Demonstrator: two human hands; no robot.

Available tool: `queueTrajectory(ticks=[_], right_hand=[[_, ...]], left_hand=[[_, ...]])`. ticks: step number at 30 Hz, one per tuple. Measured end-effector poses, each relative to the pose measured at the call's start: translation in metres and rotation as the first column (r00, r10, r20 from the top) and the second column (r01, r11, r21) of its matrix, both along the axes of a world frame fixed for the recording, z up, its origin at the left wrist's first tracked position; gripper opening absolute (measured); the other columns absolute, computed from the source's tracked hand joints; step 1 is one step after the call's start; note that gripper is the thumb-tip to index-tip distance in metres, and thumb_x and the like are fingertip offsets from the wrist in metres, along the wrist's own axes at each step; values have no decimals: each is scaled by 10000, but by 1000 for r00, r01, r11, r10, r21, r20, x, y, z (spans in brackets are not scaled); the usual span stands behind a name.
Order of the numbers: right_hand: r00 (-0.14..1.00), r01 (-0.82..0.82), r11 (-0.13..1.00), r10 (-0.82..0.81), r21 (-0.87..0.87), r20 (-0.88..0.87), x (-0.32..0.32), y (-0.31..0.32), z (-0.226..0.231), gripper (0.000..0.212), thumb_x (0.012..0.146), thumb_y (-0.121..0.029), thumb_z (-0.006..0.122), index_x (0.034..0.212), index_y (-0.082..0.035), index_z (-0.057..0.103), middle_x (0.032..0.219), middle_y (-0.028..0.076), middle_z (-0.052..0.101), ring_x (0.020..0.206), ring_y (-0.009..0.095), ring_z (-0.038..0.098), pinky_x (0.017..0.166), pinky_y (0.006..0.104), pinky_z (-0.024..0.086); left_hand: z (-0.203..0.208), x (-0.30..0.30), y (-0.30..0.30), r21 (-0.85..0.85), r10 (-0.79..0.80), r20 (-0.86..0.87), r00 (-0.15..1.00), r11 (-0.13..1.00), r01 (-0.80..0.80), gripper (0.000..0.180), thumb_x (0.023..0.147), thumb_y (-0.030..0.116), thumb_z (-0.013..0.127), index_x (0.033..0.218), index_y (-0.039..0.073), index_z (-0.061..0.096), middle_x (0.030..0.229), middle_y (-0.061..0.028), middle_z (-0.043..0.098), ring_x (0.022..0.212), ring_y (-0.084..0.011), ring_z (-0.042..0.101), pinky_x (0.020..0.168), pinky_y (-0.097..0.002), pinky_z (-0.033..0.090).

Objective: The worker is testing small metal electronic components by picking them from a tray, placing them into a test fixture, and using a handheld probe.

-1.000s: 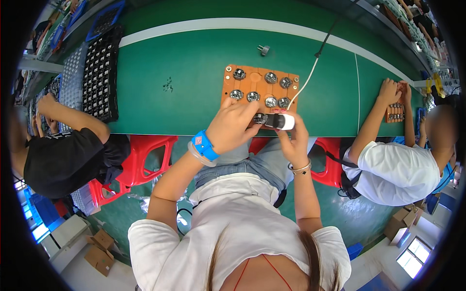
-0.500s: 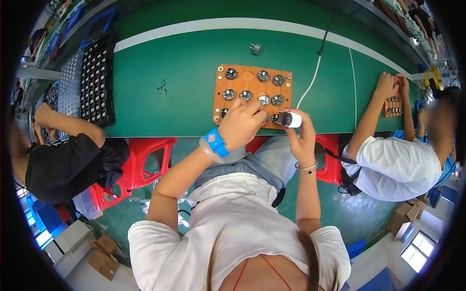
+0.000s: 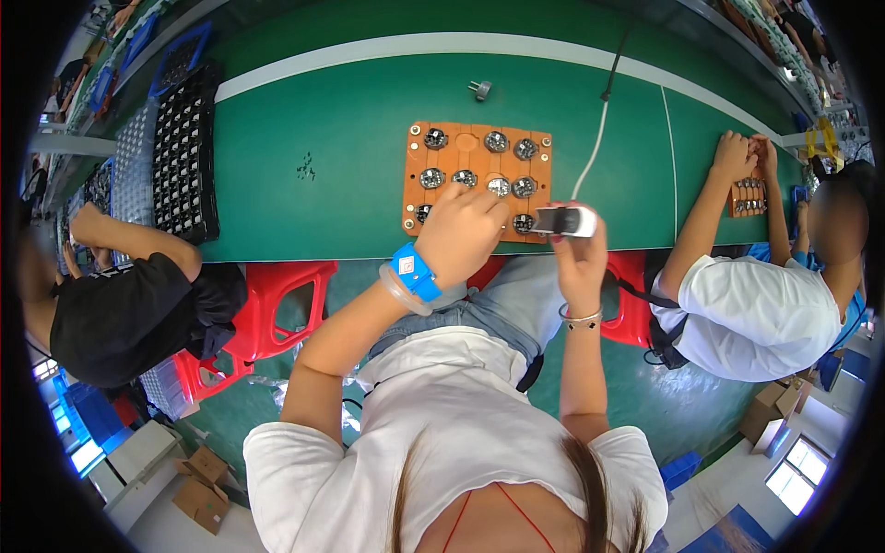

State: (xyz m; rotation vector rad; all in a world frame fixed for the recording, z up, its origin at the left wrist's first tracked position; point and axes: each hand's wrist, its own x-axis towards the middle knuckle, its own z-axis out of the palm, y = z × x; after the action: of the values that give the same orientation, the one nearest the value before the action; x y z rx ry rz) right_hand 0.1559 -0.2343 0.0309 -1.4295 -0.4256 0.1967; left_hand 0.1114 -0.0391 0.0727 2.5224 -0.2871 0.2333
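An orange-brown fixture board [image 3: 479, 157] lies on the green table in front of me, with rows of round dark parts in its recesses. My left hand [image 3: 461, 230], with a blue wrist strap, rests over the board's lower row. Its fingers are curled down together, and their tips and anything in them are hidden. In my right hand [image 3: 581, 263] is a white corded handheld device [image 3: 578, 221] with a dark front end. That end points left, beside a round part [image 3: 523, 223] in the board's lower right corner. The hand's fingers wrap round the device from below.
A grey part with pins [image 3: 479, 89] lies beyond the board. Tiny dark pieces [image 3: 305, 167] are scattered to its left. A black tray [image 3: 184, 157] of parts stands at the far left. The device's cable [image 3: 595, 152] runs up the table. People sit on both sides.
My right hand has drawn the white device slightly to the right, and its dark end now turns more to the left. My left hand stays nearly in place over the board.
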Motion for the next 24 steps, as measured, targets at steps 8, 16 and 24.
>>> queueTrajectory(ticks=[8, 16, 24], right_hand=[[994, 58, 989, -45, -135, 96, 12, -25, -1, 402, 876, 16, 571, 1249, 4, 424, 1173, 134, 554, 1107, 225, 538, 966, 355, 417], [980, 22, 942, 45, -334, 194, 7, -16, 1, 338, 832, 22, 581, 1164, -8, 525, 1136, 125, 585, 1058, 232, 566, 923, 325, 431], [980, 3, 956, 55, -294, 190, 6, -12, 0, 365, 814, 32, 603, 1168, -23, 529, 1134, 131, 594, 1061, 255, 572, 932, 335, 427]], left_hand=[[-20, 13, -22, 136, -49, 150, 987, 990, 28, 175, 701, 142, 699, 824, 99, 583, 846, -2, 579, 831, -183, 548, 744, -337, 374], [-9, 16, -26, -93, -56, 90, 994, 994, 65, 156, 736, 125, 681, 826, 85, 560, 777, -47, 564, 746, -220, 562, 764, -343, 372], [-4, 13, -21, -246, -5, -22, 1000, 969, 0, 272, 721, 88, 723, 904, 74, 523, 786, -64, 597, 746, -262, 594, 760, -343, 385]])
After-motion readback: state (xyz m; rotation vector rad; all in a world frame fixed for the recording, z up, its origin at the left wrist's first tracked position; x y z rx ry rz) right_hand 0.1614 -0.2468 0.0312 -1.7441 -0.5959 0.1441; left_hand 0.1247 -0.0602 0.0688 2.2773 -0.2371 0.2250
